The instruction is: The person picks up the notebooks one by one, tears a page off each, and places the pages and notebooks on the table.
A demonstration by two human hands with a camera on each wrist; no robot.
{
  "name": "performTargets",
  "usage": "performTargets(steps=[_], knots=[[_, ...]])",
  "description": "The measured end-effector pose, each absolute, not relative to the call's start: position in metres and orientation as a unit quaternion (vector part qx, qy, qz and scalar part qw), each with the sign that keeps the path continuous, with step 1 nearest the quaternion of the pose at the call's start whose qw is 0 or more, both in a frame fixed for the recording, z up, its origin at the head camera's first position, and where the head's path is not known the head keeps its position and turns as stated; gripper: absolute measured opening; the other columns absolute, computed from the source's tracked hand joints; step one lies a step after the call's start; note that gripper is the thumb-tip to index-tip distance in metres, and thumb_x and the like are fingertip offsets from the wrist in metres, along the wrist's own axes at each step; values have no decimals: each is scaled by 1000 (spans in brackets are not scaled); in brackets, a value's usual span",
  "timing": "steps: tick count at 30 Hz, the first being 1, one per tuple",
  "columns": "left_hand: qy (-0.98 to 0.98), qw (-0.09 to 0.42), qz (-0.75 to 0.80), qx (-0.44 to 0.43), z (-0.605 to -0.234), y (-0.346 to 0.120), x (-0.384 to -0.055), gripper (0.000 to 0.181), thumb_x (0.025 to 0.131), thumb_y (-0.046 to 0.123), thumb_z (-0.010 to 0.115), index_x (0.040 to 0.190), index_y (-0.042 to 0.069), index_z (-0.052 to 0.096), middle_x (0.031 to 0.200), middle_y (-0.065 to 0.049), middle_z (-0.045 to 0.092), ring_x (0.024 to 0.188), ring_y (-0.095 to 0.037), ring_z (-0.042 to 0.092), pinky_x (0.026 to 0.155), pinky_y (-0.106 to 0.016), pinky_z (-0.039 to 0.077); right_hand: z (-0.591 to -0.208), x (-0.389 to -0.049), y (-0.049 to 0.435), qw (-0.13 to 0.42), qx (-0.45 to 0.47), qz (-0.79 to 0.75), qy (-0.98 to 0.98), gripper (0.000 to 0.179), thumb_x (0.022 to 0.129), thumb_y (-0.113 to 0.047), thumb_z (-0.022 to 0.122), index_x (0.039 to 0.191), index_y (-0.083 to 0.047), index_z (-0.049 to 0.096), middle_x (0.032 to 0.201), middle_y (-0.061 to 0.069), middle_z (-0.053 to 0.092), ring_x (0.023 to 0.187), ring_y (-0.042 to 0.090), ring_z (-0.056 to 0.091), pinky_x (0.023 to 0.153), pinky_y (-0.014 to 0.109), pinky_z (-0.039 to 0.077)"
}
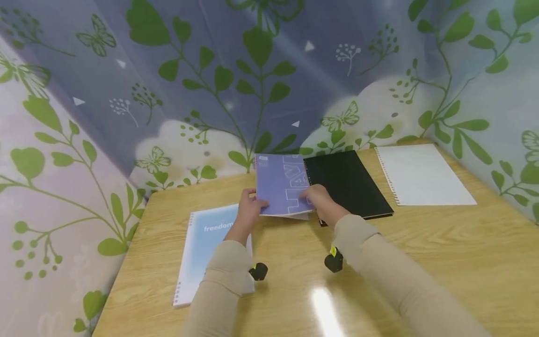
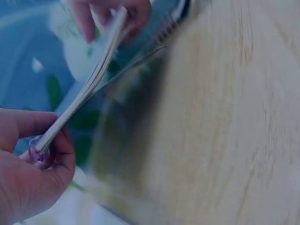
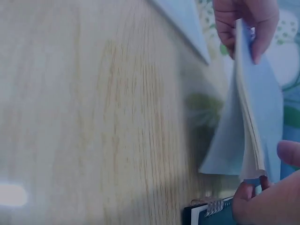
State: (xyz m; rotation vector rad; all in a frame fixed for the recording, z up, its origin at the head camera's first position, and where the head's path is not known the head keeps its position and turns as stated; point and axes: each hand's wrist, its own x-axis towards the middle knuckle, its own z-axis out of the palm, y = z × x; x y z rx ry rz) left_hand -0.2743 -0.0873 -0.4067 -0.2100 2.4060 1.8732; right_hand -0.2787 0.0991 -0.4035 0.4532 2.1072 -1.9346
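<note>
Both hands hold a purple spiral notebook (image 1: 275, 182) with large outlined letters, raised at the back of the table. My left hand (image 1: 249, 209) pinches its near left corner, thumb on the cover. That hand (image 2: 35, 173) has its fingers curled round the end of the spiral binding in the left wrist view. At the near right corner, my right hand (image 1: 323, 202) grips the notebook, thumb on top and fingers beneath. The page block (image 3: 248, 115) bends between the hands in the right wrist view, and a loose sheet or back cover (image 3: 220, 145) hangs apart below it.
A black spiral notebook (image 1: 347, 187) lies just right of the purple one. Farther right is a white spiral notebook (image 1: 425, 175). The light-blue "freedom" notebook (image 1: 206, 252) lies at left under my left forearm. A patterned curtain (image 1: 202, 117) borders the wooden table (image 1: 442, 252).
</note>
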Motion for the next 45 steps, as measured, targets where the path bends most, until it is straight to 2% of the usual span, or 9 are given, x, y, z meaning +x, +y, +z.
performTargets(steps=[6, 11, 15, 20, 27, 31, 37, 41, 45], knots=[[770, 57, 635, -34, -378, -89, -248, 54, 83, 0, 59, 131, 9, 35, 116, -21, 57, 97, -28, 61, 86, -35, 49, -393, -259, 108, 176, 134, -756, 616, 46, 87, -5, 48, 130, 5, 36, 104, 5, 57, 76, 9, 60, 69, 22, 51], [762, 61, 644, -20, -368, -89, -218, 52, 83, -1, 60, 128, 9, 35, 116, -20, 58, 90, -22, 64, 81, -33, 51, -388, -231, 117, 197, 86, -799, 562, 25, 87, 0, 45, 112, -4, 40, 80, -4, 61, 69, 8, 63, 64, 23, 53], [763, 62, 644, -2, -371, -90, -193, 52, 82, -3, 59, 127, 4, 33, 117, -22, 56, 95, -24, 61, 81, -33, 52, -384, -207, 120, 186, 90, -776, 596, 25, 86, -1, 48, 106, -7, 35, 85, -1, 57, 69, 7, 62, 63, 23, 53], [809, 80, 582, 8, -384, -99, -166, 52, 83, 1, 61, 124, -4, 30, 115, -24, 51, 98, -28, 58, 79, -35, 53, -391, -188, 116, 156, 87, -680, 711, 29, 84, 0, 52, 110, 6, 39, 93, 9, 53, 75, 11, 58, 64, 20, 49], [915, 110, 388, 30, -409, -113, -152, 57, 79, 24, 69, 116, -6, 37, 104, -21, 60, 89, -27, 61, 75, -39, 50, -418, -176, 116, 161, 23, -553, 817, 24, 85, -1, 56, 103, 8, 44, 97, 17, 53, 87, 22, 55, 73, 26, 44], [960, 86, 265, 38, -418, -109, -151, 65, 78, 34, 69, 121, -7, 43, 105, -23, 61, 94, -34, 60, 77, -44, 50, -429, -175, 118, 151, -16, -497, 854, 22, 84, -5, 59, 100, 5, 48, 99, 17, 54, 89, 23, 53, 79, 33, 45], [983, 66, 159, 65, -421, -103, -147, 73, 80, 38, 66, 133, -6, 41, 120, -24, 55, 107, -37, 52, 88, -46, 46, -435, -176, 116, 99, -52, -398, 911, 18, 82, -10, 63, 91, 0, 54, 93, 13, 50, 83, 22, 48, 70, 31, 42], [988, 60, 109, 87, -421, -99, -147, 67, 82, 40, 65, 132, 0, 45, 117, -21, 55, 101, -32, 50, 83, -42, 46, -436, -177, 114, 89, -46, -352, 931, 19, 81, -14, 64, 90, -1, 53, 92, 12, 47, 76, 21, 47, 62, 29, 41], [991, 53, 60, 108, -421, -98, -147, 61, 83, 44, 63, 129, 6, 51, 109, -19, 54, 92, -29, 45, 75, -39, 43, -436, -176, 112, 87, -47, -286, 953, 31, 82, -20, 65, 101, 2, 53, 97, 14, 48, 70, 21, 49, 57, 28, 43]])
